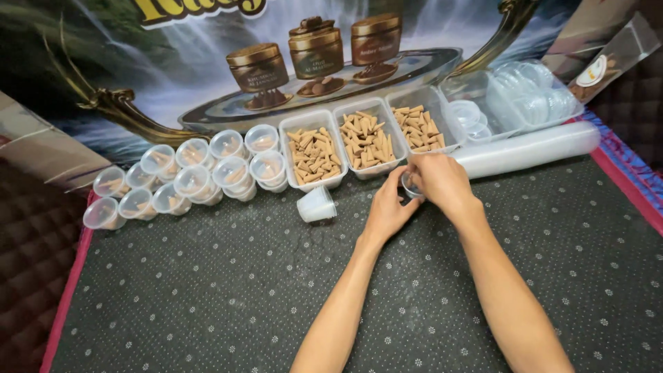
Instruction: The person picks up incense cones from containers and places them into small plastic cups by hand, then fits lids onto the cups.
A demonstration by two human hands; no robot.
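Trays of cones: we count three (314, 155), (366, 141), (420, 129).
Trays of lids: we count two (469, 114), (535, 93).
Filled cups at left: we make out about fourteen (193, 181).
Empty cup on its side: one (315, 205).
Cup stack lying flat: one (528, 148).
Hands: two, left (387, 211), right (440, 181).

small clear cup (409, 188) mostly hidden behind hands, its contents unseen, poster top cut off

On the surface (276, 290), 3 trays of cones (364, 140) sit side by side at the back. Left of them stand the filled cups (193, 176); right of them a bin of lids (525, 93). Before the trays lies 1 tipped cup (316, 204), with both hands just right of it.
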